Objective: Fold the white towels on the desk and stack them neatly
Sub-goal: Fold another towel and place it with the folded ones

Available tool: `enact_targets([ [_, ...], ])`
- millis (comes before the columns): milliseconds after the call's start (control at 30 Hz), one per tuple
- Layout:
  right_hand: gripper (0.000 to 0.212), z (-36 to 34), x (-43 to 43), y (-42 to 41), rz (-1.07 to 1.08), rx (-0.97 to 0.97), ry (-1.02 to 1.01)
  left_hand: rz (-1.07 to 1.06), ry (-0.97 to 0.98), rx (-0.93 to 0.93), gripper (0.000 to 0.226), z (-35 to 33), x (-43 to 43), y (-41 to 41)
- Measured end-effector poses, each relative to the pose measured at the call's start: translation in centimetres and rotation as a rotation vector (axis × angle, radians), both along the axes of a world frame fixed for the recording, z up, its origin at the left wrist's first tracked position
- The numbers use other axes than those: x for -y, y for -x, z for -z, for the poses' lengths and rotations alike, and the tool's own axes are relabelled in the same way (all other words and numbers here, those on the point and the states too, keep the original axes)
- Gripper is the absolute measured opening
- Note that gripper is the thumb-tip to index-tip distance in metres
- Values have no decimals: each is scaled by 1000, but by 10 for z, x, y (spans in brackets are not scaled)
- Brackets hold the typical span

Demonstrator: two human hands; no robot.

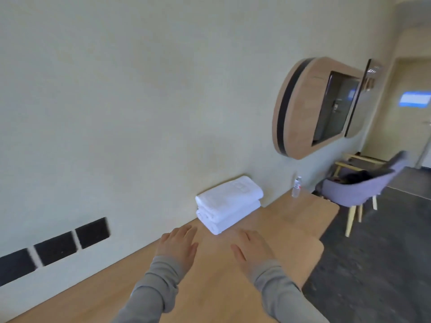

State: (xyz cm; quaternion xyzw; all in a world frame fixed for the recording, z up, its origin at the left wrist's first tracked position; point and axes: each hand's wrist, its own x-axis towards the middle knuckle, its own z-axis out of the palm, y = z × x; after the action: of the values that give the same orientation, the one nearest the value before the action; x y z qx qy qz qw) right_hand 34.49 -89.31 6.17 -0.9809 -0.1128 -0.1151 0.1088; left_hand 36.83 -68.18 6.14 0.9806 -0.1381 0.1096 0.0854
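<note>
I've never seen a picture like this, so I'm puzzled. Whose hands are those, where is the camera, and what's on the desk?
There is no machine here, only a person. The camera sits on the person's head and looks forward and down, so you see their own arms in grey sleeves. The left hand and the right hand are open with fingers straight, over the wooden desk, and they hold nothing. Just beyond them lie two folded white towels, one stacked on the other, by the wall. Farther along the desk stands a small clear bottle, and past the desk's end is a purple chair.
</note>
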Motion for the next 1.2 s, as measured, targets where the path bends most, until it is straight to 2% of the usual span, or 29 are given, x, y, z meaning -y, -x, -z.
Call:
enact_targets([
  [167, 47, 5, 85, -18, 96, -50, 21, 76, -92, -13, 49, 8, 84, -44],
  [333, 51, 17, 156, -74, 132, -81, 43, 7, -140, -32, 49, 32, 145, -110],
  [600, 52, 41, 236, -189, 93, -194, -12, -121, 103, -198, 49, 77, 225, -205],
  [800, 52, 63, 259, -271, 54, -293, -31, -278, 279, -389, 49, 115, 235, -260],
  [900, 50, 85, 255, -313, 26, -385, -163, -476, 592, -511, 50, 139, 236, -282],
  [967, 47, 101, 250, -341, 65, -479, -438, -667, 981, -583, 51, 151, 239, -296],
  [1067, 42, 120, 241, -390, 254, -736, -922, -935, 1714, -622, 46, 161, 244, -315],
  [1133, 42, 130, 233, -421, 388, -935, -1202, -1036, 2018, -556, 44, 169, 246, -327],
  [1200, 47, 139, 227, -447, 495, -1057, -1414, -1091, 2200, -472, 47, 176, 247, -341],
])
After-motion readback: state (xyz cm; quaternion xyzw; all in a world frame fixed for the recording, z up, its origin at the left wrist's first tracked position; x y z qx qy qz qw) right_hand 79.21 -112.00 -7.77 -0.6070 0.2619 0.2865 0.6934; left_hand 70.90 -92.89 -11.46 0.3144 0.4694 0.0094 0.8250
